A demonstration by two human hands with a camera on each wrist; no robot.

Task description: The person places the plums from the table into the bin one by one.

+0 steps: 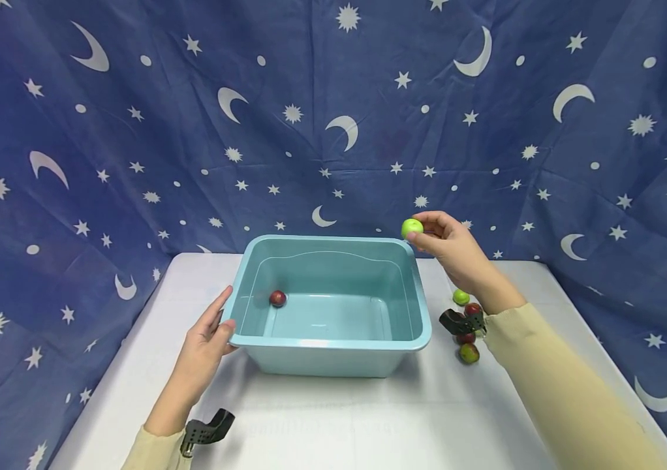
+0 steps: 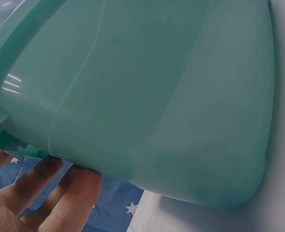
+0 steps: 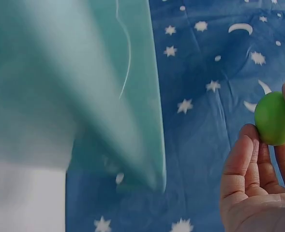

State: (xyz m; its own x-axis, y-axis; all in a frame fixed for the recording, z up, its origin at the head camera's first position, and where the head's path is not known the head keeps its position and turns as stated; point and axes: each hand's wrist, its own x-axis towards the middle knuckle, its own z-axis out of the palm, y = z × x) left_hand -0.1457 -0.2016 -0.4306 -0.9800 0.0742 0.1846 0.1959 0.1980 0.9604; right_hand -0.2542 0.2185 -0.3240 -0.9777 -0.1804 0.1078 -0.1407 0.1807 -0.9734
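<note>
Right sleeve [image 1: 562, 385] | right grip [image 1: 449, 249] pinches green fruit [image 1: 412, 228], clear of basin [image 1: 333, 343] | left grip [image 1: 205, 341] holds left rim [image 1: 243, 277]

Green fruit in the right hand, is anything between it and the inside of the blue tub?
Only the tub's rim, at the far right corner near the green fruit; nothing else visible stands between.

Here hangs the deep-blue curtain [image 1: 286, 65], creased and strewn with white moons, stars and dots, rising behind the white bench [image 1: 333, 431]'s far edge, flanking both side edges too.
</note>
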